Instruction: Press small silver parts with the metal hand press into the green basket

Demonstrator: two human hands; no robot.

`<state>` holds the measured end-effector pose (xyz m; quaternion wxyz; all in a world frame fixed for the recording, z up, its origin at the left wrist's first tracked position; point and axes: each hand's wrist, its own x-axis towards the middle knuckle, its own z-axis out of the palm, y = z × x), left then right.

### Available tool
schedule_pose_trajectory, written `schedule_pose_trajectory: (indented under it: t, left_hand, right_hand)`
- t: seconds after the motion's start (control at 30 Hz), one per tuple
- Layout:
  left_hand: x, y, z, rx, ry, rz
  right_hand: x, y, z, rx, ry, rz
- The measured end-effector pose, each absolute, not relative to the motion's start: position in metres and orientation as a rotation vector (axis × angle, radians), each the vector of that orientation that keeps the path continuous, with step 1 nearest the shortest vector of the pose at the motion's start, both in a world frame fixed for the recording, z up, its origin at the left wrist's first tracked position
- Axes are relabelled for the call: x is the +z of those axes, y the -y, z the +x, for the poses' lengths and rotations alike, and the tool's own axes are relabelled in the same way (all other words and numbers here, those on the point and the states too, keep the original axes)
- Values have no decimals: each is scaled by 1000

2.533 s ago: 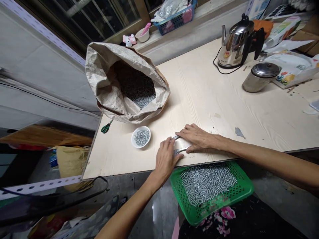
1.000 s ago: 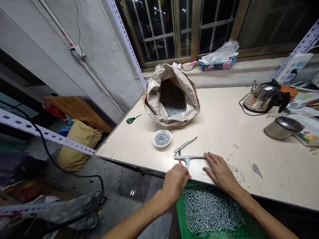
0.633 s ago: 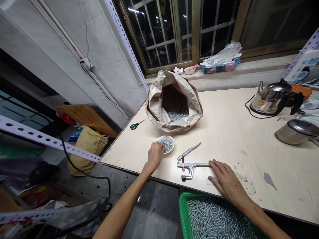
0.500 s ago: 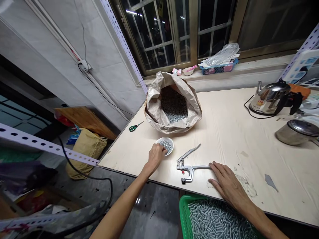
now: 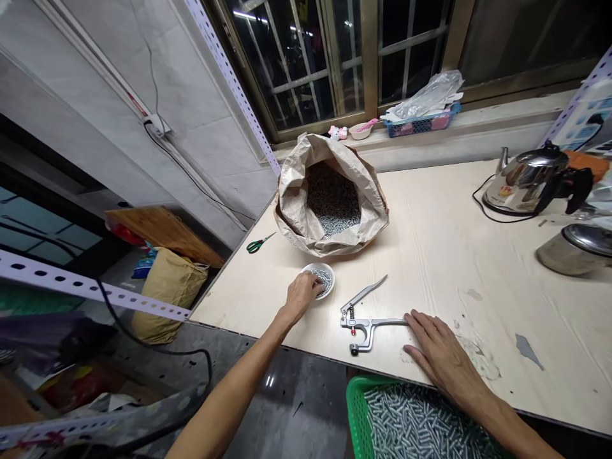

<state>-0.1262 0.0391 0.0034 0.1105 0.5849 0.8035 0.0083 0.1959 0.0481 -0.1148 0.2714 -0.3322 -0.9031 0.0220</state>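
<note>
My left hand (image 5: 302, 296) reaches into a small white dish (image 5: 327, 290) of tiny metal parts, its fingers curled together over the near rim. What they pinch is hidden. My right hand (image 5: 440, 354) lies flat on the pale table (image 5: 440, 248), fingers stretched out, fingertips touching the end of the lower handle of metal hand pliers (image 5: 364, 316). The pliers lie open on the table between both hands. A green basket (image 5: 359, 414) full of small metal tubes sits below the table's near edge.
A large paper sack (image 5: 331, 197) of metal parts stands behind the dish. Green-handled scissors (image 5: 258, 243) lie at the table's left edge. A steel kettle (image 5: 531, 180) and a lidded pot (image 5: 574, 248) stand at far right. A perforated metal bar (image 5: 90, 288) crosses at left.
My left hand left the pliers and the basket and moved up left to the white dish. My right hand slid off the pliers to rest flat by their handle end. The view tilted up.
</note>
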Motion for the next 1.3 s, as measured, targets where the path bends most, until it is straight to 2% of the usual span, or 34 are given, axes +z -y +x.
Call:
schedule_pose_trajectory:
  t: [0.3,0.37,0.47,0.6,0.73,0.97,1.3]
  left_hand:
    - [-2,-40,-119,-134,-2384,1936]
    - [2,-39,-119,-10,-2398,1931]
    - [11,-28,-112,388,-2384,1792]
    - [12,-2,-87,795,-2124,1395]
    - [-1,19,-65,883,-1909,1109]
    - [-15,31,-42,1011,-1764,756]
    - [-33,41,-42,1043,-1869,716]
  right_hand:
    - [-115,-49,196,42,2453,-881]
    - [-112,-48,197,58,2457,-887]
    - [-97,-47,197,140,2470,-892]
    - [-65,-55,185,300,2519,-844]
    - [-49,-72,157,375,2666,-750]
    - [-63,-80,134,215,2802,-615]
    - [-62,-67,146,82,2679,-602]
